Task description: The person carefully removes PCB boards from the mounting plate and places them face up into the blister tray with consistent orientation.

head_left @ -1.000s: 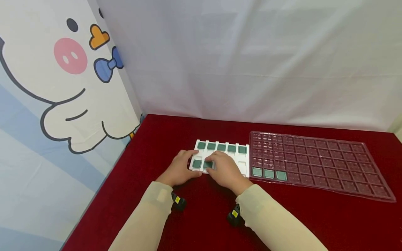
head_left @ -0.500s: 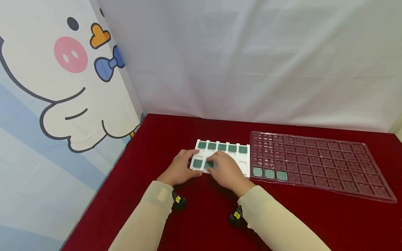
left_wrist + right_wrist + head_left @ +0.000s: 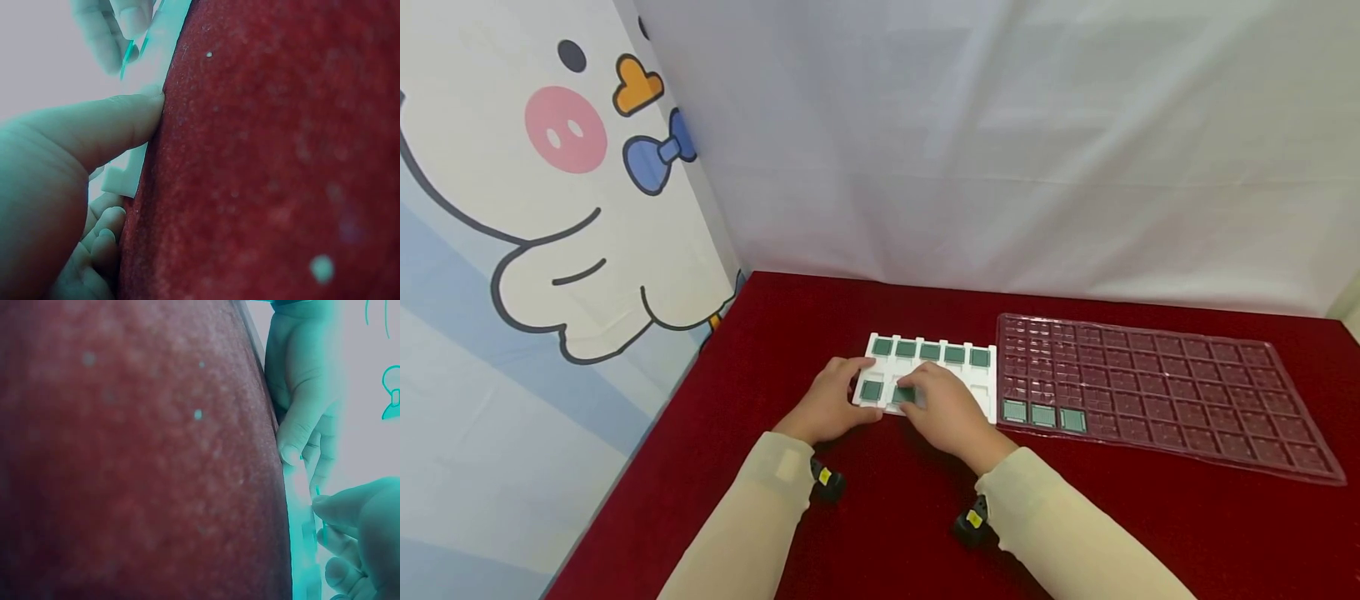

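Note:
My left hand (image 3: 827, 402) grips the left end of a white compartment tray (image 3: 942, 379), its thumb on the near edge. In the left wrist view that thumb (image 3: 119, 122) lies across the tray's rim. Low over the front row, my right hand (image 3: 946, 414) pinches a square green chip (image 3: 904, 394) between thumb and fingers. The right wrist view has the chip (image 3: 324, 531) edge-on and upright-looking at the fingertips. Another green chip (image 3: 871, 390) lies in the front-left pocket, and several fill the back row. Part of the front row is hidden under my right hand.
To the right, right beside the white tray, lies a large clear plastic blister tray (image 3: 1165, 383) with 3 green chips (image 3: 1043, 415) in its near-left pockets. A red cloth (image 3: 880, 517) covers the table. A white curtain (image 3: 1000, 150) hangs behind.
My right hand has shifted slightly to the right, and the chip between its fingers has moved right with it. My left hand stays in place on the white tray.

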Motion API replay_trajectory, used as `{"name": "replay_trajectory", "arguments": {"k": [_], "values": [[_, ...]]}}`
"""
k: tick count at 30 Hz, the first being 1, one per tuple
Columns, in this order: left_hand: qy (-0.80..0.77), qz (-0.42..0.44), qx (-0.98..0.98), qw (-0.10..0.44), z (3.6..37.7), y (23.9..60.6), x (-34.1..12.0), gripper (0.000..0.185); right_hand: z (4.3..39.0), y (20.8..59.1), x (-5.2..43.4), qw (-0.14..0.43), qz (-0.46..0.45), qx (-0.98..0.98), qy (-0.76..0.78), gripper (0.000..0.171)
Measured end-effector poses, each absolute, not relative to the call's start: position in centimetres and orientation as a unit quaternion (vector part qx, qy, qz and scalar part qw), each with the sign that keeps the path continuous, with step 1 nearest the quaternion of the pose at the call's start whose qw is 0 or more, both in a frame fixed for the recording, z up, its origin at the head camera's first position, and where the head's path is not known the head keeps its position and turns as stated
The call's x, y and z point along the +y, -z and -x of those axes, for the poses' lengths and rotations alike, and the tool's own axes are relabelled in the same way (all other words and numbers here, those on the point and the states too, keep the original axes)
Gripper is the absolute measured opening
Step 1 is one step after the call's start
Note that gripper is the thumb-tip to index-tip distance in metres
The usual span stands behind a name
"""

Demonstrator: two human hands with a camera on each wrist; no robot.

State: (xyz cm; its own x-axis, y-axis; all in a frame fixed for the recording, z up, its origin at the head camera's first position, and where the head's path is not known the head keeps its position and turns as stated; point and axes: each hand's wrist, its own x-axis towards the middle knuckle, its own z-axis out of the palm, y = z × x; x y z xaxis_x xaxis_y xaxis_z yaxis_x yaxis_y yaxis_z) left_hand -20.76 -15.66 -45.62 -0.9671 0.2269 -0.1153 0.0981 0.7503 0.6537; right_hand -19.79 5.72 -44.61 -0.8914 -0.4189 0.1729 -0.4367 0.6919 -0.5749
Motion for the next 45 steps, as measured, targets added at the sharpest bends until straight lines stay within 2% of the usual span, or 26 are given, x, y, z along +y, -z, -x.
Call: {"name": "replay_trajectory", "arguments": {"k": [45], "values": [[-0.339, -0.082, 0.933, 0.095, 20.8, 45.8, -15.7, 0.082, 18.7, 44.4, 9.1, 0.003, -0.219, -0.923, -0.316, 0.028]]}}
